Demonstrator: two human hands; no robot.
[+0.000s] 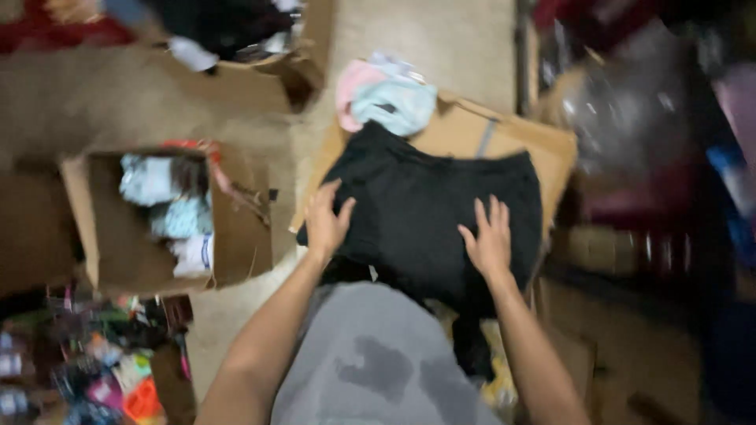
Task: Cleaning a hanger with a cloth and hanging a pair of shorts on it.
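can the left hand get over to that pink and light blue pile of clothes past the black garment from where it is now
Probably yes. The left hand lies flat on the black garment's left edge, and the pink and light blue pile sits just beyond on the cardboard. Only flat black cloth lies between them.

A single head-worn view looks steeply down from close above the person's own forearms; it faces a flat brown cardboard sheet (504,134) on beige carpet (441,39); edges blurred.
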